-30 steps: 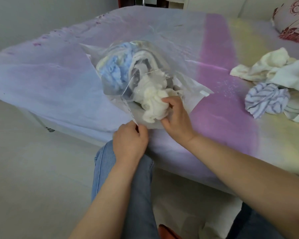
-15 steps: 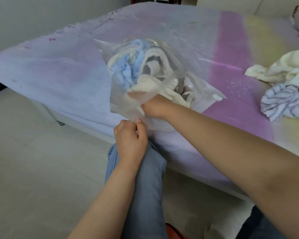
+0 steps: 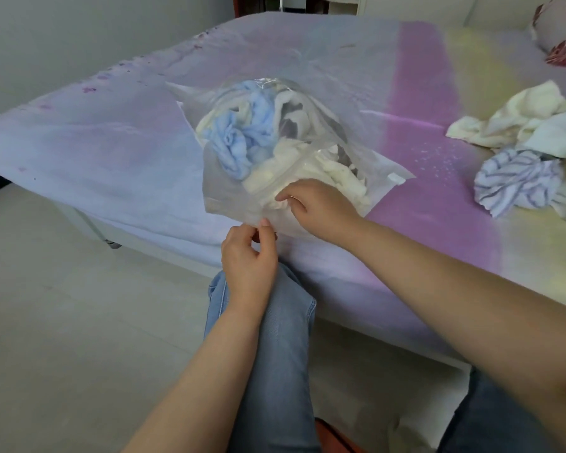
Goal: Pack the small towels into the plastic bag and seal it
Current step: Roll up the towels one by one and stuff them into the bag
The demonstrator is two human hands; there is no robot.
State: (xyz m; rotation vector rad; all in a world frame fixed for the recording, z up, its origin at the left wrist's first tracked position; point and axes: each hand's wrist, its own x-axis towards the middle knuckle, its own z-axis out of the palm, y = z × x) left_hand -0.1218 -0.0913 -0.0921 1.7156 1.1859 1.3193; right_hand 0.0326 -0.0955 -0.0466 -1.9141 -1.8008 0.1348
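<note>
Plastic bag point(image 3: 229, 194), clear and bulging with towels, is lying on the bed point(image 3: 111, 152) near its front edge, its mouth turned toward the person. Its near lip is being pinched between the thumb and forefinger of the left hand point(image 3: 247, 256), the remaining fingers being curled loosely beneath. At the mouth of the bag, the right hand point(image 3: 314, 207) is being held with its fingers bent, the fingertips being pressed against the film over a cream towel point(image 3: 327, 178); whether the film itself is being pinched there cannot be told. Inside the bag, a pale blue towel point(image 3: 239, 142) is being pressed against the left wall, and a grey-and-white towel point(image 3: 291, 119) is being held behind it. A white tab point(image 3: 396, 178) is showing at the bag's right corner. Below the hands, a knee in light blue jeans point(image 3: 275, 338) is being held against the side of the bed. Well apart on the right of the bed, a striped towel point(image 3: 517, 181) is lying crumpled, just beside a heap of cream and white towels point(image 3: 520, 122). A patterned pillow point(image 3: 562, 37) is lying at the far right corner. The bedsheet is being shown in lilac, pink and pale yellow bands.
</note>
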